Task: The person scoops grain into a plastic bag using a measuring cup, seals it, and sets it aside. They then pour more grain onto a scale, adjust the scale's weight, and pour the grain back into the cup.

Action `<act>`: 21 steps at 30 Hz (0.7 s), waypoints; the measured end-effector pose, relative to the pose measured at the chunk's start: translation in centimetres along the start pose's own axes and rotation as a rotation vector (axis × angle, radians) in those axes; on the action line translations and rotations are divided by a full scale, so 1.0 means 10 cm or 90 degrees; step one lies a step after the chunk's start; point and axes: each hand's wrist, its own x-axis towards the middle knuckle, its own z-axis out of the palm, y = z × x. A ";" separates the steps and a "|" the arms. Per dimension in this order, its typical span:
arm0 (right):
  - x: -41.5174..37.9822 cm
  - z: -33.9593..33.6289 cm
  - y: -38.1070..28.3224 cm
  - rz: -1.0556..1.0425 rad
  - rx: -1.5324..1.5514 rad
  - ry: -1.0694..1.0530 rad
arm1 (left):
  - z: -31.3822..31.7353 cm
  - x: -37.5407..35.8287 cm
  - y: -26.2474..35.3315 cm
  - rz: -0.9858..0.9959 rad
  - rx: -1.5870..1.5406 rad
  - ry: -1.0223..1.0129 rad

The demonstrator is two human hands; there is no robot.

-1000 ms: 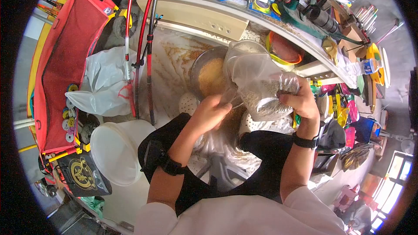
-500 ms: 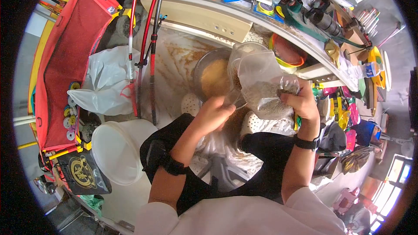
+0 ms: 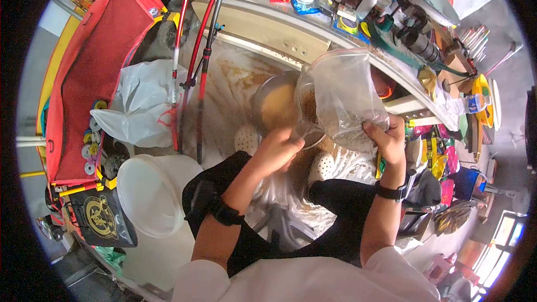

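My left hand is closed on the near end of a clear plastic container, with brown granules inside. My right hand grips the lower part of a clear plastic bag; grey granules sit near those fingers. The bag tilts over the container and hides part of its rim. Just left of the container stands a round basin with a tan, powdery material in it. Both hands are above the floor, between my knees.
A white bucket stands left of my knee. Red rods rise beside a white plastic bag and a long red case. A cluttered tabletop runs along the far side, and my shoes are below my hands.
The bag's upper part has lifted and spread wider, covering more of the orange-rimmed bowl behind. My view has shifted slightly; both hands keep their grip.
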 end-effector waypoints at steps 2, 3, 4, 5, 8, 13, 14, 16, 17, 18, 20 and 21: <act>-0.01 -0.03 0.01 -0.007 -0.007 0.021 | -0.02 -0.01 0.00 0.009 0.004 0.008; -0.02 -0.03 0.02 -0.006 -0.013 0.045 | -0.02 -0.01 -0.01 0.011 0.008 0.011; -0.03 0.00 0.05 -0.032 0.024 0.092 | -0.03 0.00 -0.01 0.016 0.008 0.014; -0.03 0.00 0.07 -0.038 0.024 0.089 | -0.04 0.01 -0.02 0.002 -0.021 0.011; -0.04 -0.04 0.10 -0.057 0.014 0.159 | -0.07 0.02 0.00 -0.005 -0.062 0.007; 0.04 -0.06 0.25 -0.121 -0.022 0.260 | -0.13 0.01 0.01 0.017 -0.083 0.021; 0.07 -0.06 0.30 -0.135 -0.033 0.328 | -0.14 0.02 0.00 0.013 -0.111 0.024; 0.11 -0.10 0.45 -0.146 -0.047 0.358 | -0.16 0.02 0.00 0.009 -0.140 0.022; 0.15 -0.14 0.57 -0.157 -0.057 0.384 | -0.17 0.02 0.01 0.015 -0.145 0.027; 0.21 -0.21 0.80 -0.148 -0.115 0.398 | -0.17 0.02 0.02 0.021 -0.149 0.033; 0.24 0.00 0.81 -0.079 0.052 0.370 | -0.18 0.00 0.06 0.026 -0.166 0.029; 0.29 0.06 1.00 -0.040 0.085 0.355 | -0.19 -0.01 0.08 0.029 -0.184 0.028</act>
